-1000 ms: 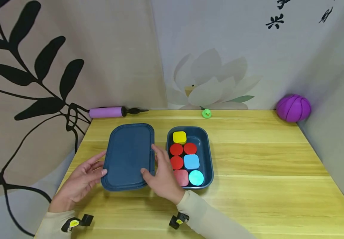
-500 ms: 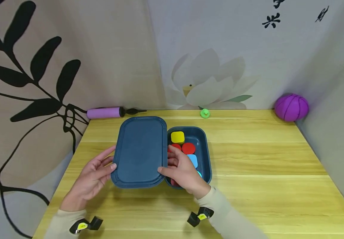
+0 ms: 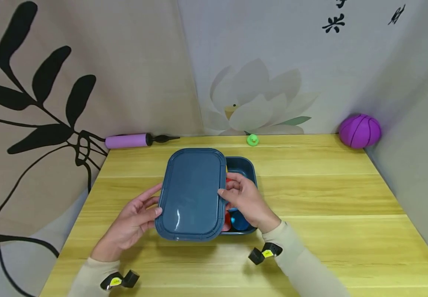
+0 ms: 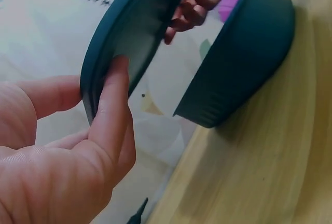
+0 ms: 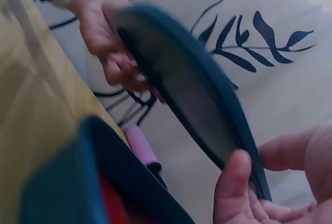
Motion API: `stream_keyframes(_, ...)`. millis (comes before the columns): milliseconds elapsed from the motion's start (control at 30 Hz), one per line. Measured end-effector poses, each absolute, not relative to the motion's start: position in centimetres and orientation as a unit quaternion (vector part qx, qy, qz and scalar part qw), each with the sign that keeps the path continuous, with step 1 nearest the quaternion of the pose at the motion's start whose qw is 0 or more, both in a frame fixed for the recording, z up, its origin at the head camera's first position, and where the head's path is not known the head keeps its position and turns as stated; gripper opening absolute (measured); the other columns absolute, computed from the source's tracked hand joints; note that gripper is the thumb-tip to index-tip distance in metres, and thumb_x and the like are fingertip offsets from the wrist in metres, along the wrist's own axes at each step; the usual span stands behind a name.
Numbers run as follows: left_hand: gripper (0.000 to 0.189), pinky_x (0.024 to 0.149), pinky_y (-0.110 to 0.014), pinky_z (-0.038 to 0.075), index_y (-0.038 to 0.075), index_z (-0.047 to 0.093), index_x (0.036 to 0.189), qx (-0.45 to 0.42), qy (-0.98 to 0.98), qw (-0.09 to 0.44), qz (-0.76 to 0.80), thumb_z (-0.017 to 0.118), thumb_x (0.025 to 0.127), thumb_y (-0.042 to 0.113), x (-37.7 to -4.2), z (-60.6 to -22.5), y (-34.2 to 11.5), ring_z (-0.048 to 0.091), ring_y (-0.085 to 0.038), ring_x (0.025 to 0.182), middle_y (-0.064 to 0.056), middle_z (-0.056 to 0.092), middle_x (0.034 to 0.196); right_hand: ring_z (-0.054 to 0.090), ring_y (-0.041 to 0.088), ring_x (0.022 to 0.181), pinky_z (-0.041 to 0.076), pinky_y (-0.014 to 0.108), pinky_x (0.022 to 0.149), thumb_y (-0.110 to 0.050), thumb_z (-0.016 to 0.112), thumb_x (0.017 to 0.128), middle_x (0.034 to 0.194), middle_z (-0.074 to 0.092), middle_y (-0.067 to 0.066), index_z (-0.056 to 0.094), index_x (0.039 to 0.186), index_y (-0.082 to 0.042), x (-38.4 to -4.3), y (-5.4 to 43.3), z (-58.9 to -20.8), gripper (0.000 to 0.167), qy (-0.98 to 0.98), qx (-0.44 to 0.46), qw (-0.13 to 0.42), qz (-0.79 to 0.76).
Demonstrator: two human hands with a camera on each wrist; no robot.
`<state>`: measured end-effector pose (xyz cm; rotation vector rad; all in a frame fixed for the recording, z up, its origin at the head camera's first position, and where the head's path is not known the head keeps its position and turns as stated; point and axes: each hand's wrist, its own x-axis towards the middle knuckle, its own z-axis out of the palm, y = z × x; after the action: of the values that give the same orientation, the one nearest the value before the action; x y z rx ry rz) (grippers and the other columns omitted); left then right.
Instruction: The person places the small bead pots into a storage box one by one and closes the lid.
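A dark blue rectangular lid (image 3: 193, 194) is held in the air between both hands. My left hand (image 3: 133, 220) pinches its left edge, thumb on top and fingers underneath. On the opposite edge, my right hand (image 3: 249, 200) grips it the same way. Beneath and to the right sits the matching dark blue container (image 3: 251, 171), partly covered by the lid from the head camera. A blue round piece (image 3: 239, 221) and a pink piece (image 3: 226, 222) show inside it; the other pieces are mostly hidden. In the left wrist view a gap separates the lid (image 4: 136, 32) from the container (image 4: 249, 53).
At the table's back left lies a purple hand pump (image 3: 128, 141) with a black nozzle. A small green duck toy (image 3: 252, 140) stands at the back edge. In the back right corner rests a purple ball (image 3: 360, 131). Fabric walls rise behind the wooden table (image 3: 329, 231).
Both hands have carried the lid rightward, from beside the container to partly over it. More of the coloured pieces are now hidden. Both hands keep their hold.
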<state>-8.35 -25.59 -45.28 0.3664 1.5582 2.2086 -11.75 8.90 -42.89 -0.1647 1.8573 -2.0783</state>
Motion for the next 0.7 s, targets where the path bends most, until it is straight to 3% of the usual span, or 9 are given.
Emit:
stream_keyframes(100,0.073,0.082,-0.028,0.064,0.012,0.023,0.169,0.123,0.588,0.214,0.770,0.052,0.106,-0.008,-8.3,-45.0,-25.0,0.072,-0.013,0.103,-0.003,0.060,0.135,0.063,0.015,0.070,0.058,0.024,0.059,-0.011,0.064,0.105,0.098,0.065,0.005,0.048,0.148,0.003,-12.6,9.9,-42.4,0.048,0.665,-0.056,0.168,-0.725)
stream_keyframes(200,0.079,0.086,-0.037,0.065,0.015,0.020,0.171,0.131,0.615,0.223,0.745,0.057,0.104,-0.007,-8.4,-44.7,-24.5,0.071,-0.017,0.112,-0.005,0.059,0.138,0.058,0.014,0.063,0.055,0.023,0.056,-0.015,0.063,0.107,0.089,0.064,0.003,0.051,0.143,0.003,-13.4,10.9,-42.1,0.042,0.673,-0.055,0.165,-0.719)
stream_keyframes(333,0.085,0.091,-0.043,0.064,0.020,0.020,0.171,0.133,0.656,0.220,0.710,0.065,0.102,-0.002,-8.9,-44.2,-23.6,0.069,-0.022,0.120,-0.007,0.061,0.138,0.057,0.013,0.060,0.054,0.022,0.054,-0.015,0.061,0.108,0.086,0.063,0.003,0.054,0.137,0.004,-14.1,12.1,-41.7,0.036,0.680,-0.052,0.144,-0.717)
stream_keyframes(433,0.076,0.092,-0.039,0.064,0.012,0.033,0.166,0.114,0.690,0.192,0.689,0.070,0.100,0.002,-9.5,-44.0,-22.9,0.070,-0.019,0.116,-0.005,0.066,0.132,0.061,0.013,0.061,0.056,0.022,0.056,-0.014,0.062,0.108,0.090,0.063,0.004,0.057,0.135,0.005,-14.3,12.8,-41.3,0.033,0.688,-0.061,0.118,-0.714)
stream_keyframes(567,0.050,0.091,-0.034,0.064,-0.003,0.057,0.145,0.085,0.726,0.149,0.666,0.074,0.099,0.006,-10.2,-43.9,-22.1,0.072,-0.016,0.108,-0.001,0.072,0.122,0.066,0.015,0.065,0.061,0.026,0.062,-0.013,0.065,0.106,0.095,0.064,0.006,0.061,0.132,0.003,-14.2,13.5,-40.4,0.030,0.696,-0.086,0.080,-0.708)
stream_keyframes(700,0.039,0.091,-0.034,0.063,-0.007,0.066,0.133,0.055,0.743,0.126,0.655,0.075,0.099,0.011,-10.8,-43.4,-21.5,0.070,-0.014,0.102,0.002,0.073,0.112,0.069,0.015,0.070,0.065,0.031,0.068,-0.010,0.066,0.105,0.099,0.066,0.007,0.063,0.127,0.003,-13.8,14.2,-39.7,0.025,0.695,-0.105,0.045,-0.710)
